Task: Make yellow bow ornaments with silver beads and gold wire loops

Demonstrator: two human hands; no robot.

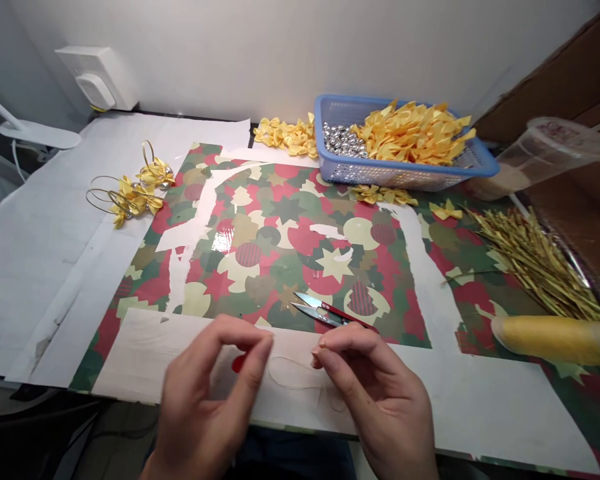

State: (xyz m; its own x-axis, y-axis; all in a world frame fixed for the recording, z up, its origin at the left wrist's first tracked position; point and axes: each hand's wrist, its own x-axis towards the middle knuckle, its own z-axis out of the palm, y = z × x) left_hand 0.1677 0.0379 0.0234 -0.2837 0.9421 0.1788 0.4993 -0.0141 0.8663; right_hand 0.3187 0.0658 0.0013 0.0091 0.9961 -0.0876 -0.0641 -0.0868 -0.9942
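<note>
My left hand is closed in a pinch, thumb against forefinger, low over the near edge of the table. What it pinches, if anything, is too small to make out. My right hand also pinches, its fingertips a short way to the right. A thin pale thread curves in a loop between the hands and runs up toward the right fingertips. Just beyond the right hand lie thread snips, blades pointing left. A small red object shows partly behind my left fingers.
A blue basket at the back holds yellow ribbon bows and silver bells. Wire rings with yellow bows lie left. Gold-green stems, a yellow roll and a clear plastic cup are at right.
</note>
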